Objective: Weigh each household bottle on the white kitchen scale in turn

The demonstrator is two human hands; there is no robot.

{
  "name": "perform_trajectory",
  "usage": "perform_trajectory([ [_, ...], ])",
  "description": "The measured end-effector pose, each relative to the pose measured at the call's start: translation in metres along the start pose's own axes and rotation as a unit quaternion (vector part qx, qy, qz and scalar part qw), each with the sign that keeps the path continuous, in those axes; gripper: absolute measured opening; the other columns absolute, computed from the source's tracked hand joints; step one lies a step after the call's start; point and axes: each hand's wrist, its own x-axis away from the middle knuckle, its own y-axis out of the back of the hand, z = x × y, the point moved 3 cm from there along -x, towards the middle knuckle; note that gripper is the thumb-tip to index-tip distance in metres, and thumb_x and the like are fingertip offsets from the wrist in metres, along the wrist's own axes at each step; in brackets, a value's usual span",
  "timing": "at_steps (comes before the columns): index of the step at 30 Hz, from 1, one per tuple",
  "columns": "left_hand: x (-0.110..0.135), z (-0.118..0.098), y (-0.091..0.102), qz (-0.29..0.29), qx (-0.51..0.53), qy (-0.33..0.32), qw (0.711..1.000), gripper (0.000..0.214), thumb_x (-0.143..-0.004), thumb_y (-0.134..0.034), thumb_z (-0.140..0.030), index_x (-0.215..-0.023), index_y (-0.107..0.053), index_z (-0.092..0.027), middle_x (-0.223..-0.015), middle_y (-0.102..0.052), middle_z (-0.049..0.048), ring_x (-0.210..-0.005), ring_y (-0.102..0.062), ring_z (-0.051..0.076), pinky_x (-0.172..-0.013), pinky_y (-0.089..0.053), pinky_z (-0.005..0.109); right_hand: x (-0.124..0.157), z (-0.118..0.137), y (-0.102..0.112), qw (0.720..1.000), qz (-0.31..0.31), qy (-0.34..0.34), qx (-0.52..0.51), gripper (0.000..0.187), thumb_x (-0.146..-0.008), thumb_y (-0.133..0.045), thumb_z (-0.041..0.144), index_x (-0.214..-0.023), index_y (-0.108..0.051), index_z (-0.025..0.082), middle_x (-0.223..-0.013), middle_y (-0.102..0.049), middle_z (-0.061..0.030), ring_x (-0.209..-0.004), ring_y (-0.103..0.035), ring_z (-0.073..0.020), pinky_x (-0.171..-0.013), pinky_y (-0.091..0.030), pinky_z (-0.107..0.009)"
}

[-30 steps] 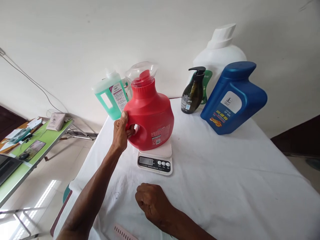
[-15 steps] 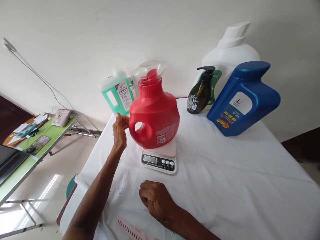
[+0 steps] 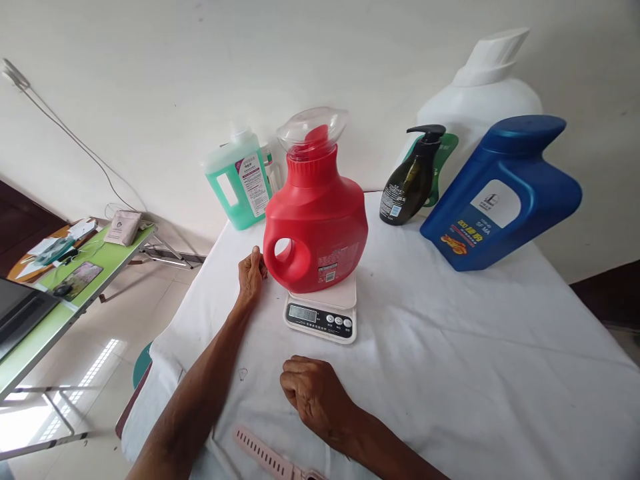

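Observation:
A red detergent jug (image 3: pixel 316 220) stands on a white kitchen scale (image 3: pixel 320 324), its ring handle facing left. A clear plastic cap (image 3: pixel 313 133) covers the jug's red spout. Beside the handle, my left hand (image 3: pixel 253 275) is loosely closed with the thumb up and nothing visible in it; whether it touches the jug I cannot tell. My right hand (image 3: pixel 313 393) rests as a fist on the white cloth, in front of the scale, and shows nothing held. The scale's small display is lit, but its digits are too faint to read.
Behind the jug stands a green liquid bottle (image 3: pixel 239 183). To the right are a dark pump bottle (image 3: pixel 413 177), a tilted blue bottle (image 3: pixel 500 200) and a big white jug (image 3: pixel 480 100). A pink-strapped watch (image 3: pixel 265 453) lies near me. A green table (image 3: pixel 100 267) stands left.
My left hand has moved away from the jug's handle, down towards the cloth, and its fingers have curled in. My right hand keeps its place. The view has shifted slightly.

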Motion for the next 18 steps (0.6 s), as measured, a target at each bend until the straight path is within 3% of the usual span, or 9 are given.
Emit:
perform_trajectory([
  [18, 0.0011, 0.0015, -0.0006, 0.007, -0.026, 0.008, 1.0, 0.063, -0.091, -0.057, -0.067, -0.055, -0.035, -0.02, -0.048, -0.033, -0.0042, -0.048, -0.028, 0.008, -0.048, -0.025, 0.026, -0.0008, 0.0007, 0.0013, 1.0, 0.006, -0.002, 0.01, 0.03, -0.055, -0.046, -0.003, -0.058, -0.027, 0.019, -0.056, -0.039, 0.0036, -0.056, -0.035, -0.0098, -0.052, -0.021, -0.024],
])
